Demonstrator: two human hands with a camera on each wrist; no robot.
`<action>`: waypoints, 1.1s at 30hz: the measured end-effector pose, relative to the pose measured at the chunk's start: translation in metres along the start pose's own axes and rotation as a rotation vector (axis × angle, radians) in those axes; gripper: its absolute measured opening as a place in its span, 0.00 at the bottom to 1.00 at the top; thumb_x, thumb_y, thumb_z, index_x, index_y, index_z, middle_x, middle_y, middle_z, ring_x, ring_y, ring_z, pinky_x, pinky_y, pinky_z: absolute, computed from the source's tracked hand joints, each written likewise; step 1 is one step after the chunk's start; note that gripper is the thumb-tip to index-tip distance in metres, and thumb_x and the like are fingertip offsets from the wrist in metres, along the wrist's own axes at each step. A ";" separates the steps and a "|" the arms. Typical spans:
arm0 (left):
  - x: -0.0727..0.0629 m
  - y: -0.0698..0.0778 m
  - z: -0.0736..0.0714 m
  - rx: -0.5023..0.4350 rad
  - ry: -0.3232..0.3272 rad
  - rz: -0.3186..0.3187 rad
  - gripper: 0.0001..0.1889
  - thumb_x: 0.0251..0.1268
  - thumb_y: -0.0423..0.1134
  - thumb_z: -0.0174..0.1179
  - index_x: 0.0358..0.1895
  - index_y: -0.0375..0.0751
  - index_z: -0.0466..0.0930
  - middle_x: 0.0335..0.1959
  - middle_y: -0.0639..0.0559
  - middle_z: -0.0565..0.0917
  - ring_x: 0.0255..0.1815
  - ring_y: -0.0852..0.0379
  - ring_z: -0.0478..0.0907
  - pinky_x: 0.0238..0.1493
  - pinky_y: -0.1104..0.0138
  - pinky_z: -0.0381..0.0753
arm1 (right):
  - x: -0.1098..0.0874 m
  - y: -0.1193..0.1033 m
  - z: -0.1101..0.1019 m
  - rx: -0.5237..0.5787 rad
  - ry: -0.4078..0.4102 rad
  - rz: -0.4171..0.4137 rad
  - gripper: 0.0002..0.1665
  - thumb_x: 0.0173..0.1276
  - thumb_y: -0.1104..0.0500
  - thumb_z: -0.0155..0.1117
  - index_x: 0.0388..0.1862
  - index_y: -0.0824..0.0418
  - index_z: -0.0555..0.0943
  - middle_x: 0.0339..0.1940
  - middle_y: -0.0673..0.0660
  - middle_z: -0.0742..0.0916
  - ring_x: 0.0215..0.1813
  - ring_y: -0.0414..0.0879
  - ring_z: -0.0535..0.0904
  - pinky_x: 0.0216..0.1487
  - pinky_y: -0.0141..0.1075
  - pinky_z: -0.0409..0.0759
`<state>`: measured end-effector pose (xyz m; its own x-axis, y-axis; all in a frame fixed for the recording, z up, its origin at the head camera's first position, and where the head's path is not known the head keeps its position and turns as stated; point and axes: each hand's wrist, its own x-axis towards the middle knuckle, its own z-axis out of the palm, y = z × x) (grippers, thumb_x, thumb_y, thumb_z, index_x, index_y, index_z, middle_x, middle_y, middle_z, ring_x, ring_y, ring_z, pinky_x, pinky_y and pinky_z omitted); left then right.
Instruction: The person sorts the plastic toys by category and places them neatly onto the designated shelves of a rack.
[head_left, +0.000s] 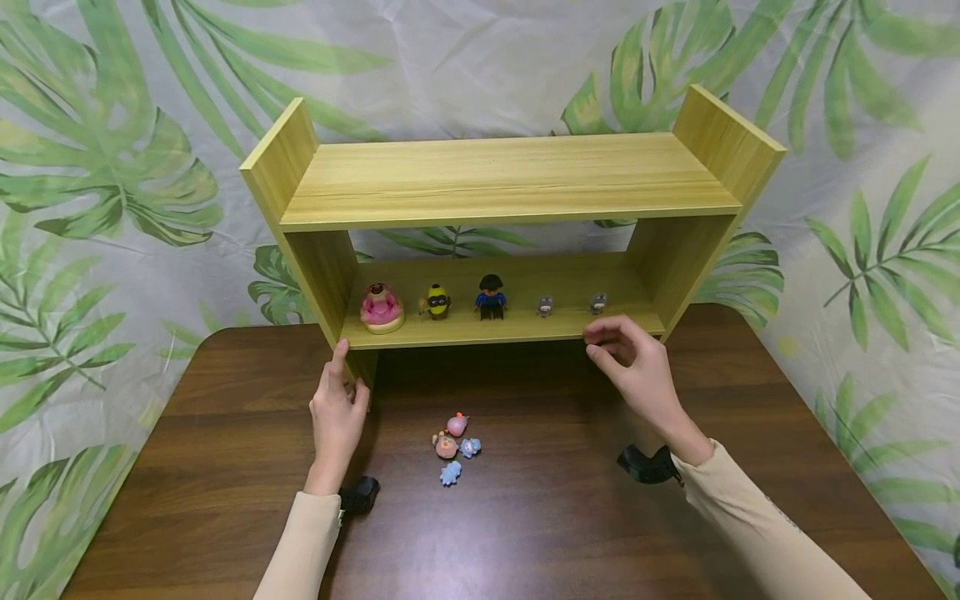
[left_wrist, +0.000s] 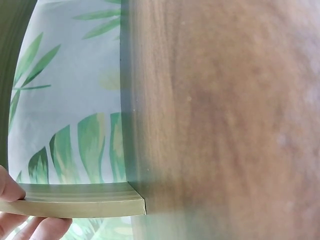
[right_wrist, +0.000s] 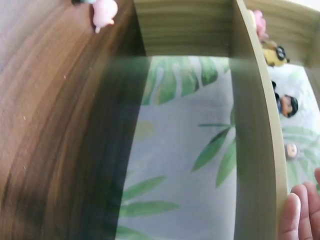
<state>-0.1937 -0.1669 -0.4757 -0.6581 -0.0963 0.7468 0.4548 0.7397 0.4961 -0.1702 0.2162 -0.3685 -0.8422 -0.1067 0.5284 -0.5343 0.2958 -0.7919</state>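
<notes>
My left hand (head_left: 337, 408) holds the left side panel of a light wooden shelf (head_left: 510, 177); in the left wrist view the thumb lies on one face and the fingers (left_wrist: 52, 228) on the other. At the front edge of the middle board, toward its right end, are the loosely bent fingers of my right hand (head_left: 639, 364), with nothing seen in them. Along that board stand a pink bear figure (head_left: 381, 312), a yellow figure with goggles (head_left: 437, 302), a black-haired toy figure (head_left: 491, 298) in blue, and two small grey figures, one left (head_left: 544, 307), one right (head_left: 597, 303).
On the dark wooden table (head_left: 525, 517), in front of the shelf, lie a pink figure (head_left: 457, 426), a peach-brown one (head_left: 445, 447), a blue one (head_left: 471, 447) and a pale blue one (head_left: 451, 473). A leaf-print cloth (head_left: 480, 67) hangs behind.
</notes>
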 end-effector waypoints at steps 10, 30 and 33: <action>0.000 -0.001 0.001 0.001 0.013 0.006 0.44 0.55 0.19 0.54 0.71 0.61 0.53 0.28 0.42 0.68 0.20 0.53 0.63 0.22 0.57 0.68 | -0.008 0.001 0.017 -0.034 -0.078 0.005 0.13 0.62 0.76 0.61 0.47 0.71 0.78 0.43 0.64 0.82 0.43 0.52 0.79 0.43 0.29 0.76; 0.000 -0.002 0.001 -0.006 0.008 0.003 0.44 0.56 0.19 0.54 0.72 0.63 0.53 0.29 0.42 0.67 0.20 0.53 0.62 0.21 0.58 0.67 | -0.029 0.014 0.063 -0.047 -0.237 0.064 0.12 0.63 0.73 0.62 0.45 0.65 0.80 0.42 0.60 0.84 0.41 0.49 0.80 0.41 0.40 0.79; 0.000 -0.002 0.001 -0.007 0.011 0.006 0.44 0.55 0.19 0.54 0.72 0.62 0.53 0.29 0.42 0.68 0.20 0.53 0.63 0.21 0.57 0.67 | -0.032 0.019 0.069 -0.041 -0.257 0.058 0.11 0.64 0.71 0.62 0.45 0.63 0.80 0.41 0.59 0.84 0.40 0.46 0.80 0.41 0.37 0.79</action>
<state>-0.1948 -0.1677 -0.4773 -0.6490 -0.0991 0.7543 0.4629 0.7355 0.4948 -0.1586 0.1599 -0.4215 -0.8646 -0.3247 0.3835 -0.4860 0.3463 -0.8024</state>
